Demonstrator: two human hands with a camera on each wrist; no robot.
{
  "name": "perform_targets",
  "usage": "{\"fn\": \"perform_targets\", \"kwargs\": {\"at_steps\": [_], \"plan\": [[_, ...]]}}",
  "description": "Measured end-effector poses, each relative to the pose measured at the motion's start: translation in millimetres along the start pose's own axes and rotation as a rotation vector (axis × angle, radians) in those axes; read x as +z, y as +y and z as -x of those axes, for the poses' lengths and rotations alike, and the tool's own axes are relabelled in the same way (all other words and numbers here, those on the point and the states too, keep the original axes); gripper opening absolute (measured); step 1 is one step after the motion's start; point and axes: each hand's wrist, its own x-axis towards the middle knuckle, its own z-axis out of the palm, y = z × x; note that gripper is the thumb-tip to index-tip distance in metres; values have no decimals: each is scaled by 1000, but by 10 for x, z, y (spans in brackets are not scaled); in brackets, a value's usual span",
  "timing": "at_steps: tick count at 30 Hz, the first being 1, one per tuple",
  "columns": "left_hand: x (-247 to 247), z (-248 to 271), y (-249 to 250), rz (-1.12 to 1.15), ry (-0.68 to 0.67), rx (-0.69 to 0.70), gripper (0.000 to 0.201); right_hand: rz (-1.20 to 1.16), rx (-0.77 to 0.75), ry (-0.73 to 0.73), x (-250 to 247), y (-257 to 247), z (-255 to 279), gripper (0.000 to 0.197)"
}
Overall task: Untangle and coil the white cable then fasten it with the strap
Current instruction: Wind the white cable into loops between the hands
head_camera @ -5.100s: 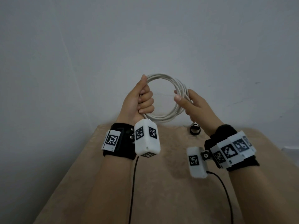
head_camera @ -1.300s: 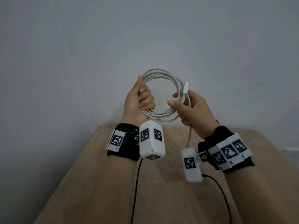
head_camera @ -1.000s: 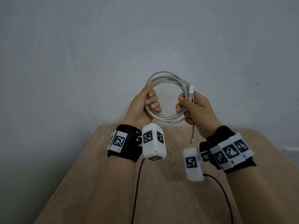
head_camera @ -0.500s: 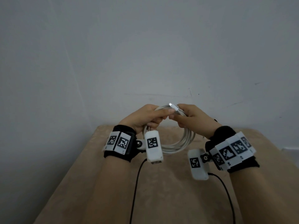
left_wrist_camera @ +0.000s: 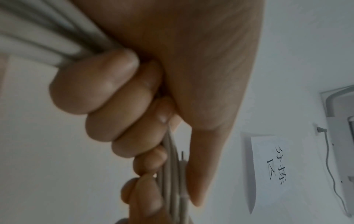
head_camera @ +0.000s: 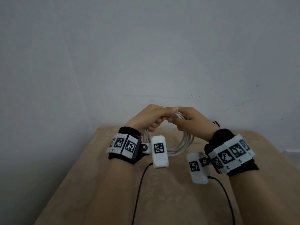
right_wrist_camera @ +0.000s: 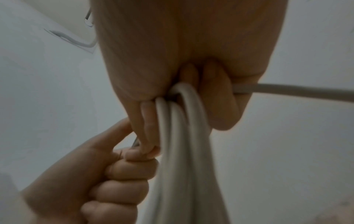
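The white cable [head_camera: 183, 143] is wound into a coil that hangs below both hands over the far part of the table. My left hand [head_camera: 152, 117] grips the top of the coil, fingers curled round the strands [left_wrist_camera: 168, 174]. My right hand [head_camera: 190, 122] grips the same bundle right beside it, thumb tips meeting; several strands [right_wrist_camera: 178, 128] run through its fist and one strand [right_wrist_camera: 296, 91] leads off sideways. A small part of the black strap [head_camera: 215, 123] shows behind my right wrist, on the table by the wall.
The beige table [head_camera: 162, 192] runs from the wall toward me. Black cords [head_camera: 138, 192] from the wrist cameras trail over it. A paper sign with writing [left_wrist_camera: 275, 163] hangs on a wall in the left wrist view.
Both hands dropped from chest height toward the table and came together at the top of the coil. The loose connector end that stuck up by my right hand is now tucked under the thumbs.
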Motion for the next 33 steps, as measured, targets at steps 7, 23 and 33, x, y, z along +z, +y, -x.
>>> {"fn": "perform_targets", "kwargs": {"at_steps": [7, 23, 33], "plan": [[-1, -30, -6, 127, 58, 54, 46, 6, 7, 160, -25, 6, 1, 22], [-201, -6, -42, 522, 197, 99, 47, -334, 66, 423, -277, -15, 82, 20], [-197, -23, 14, 866, 129, 127, 47, -428, 56, 291, -157, -30, 18, 38]]}}
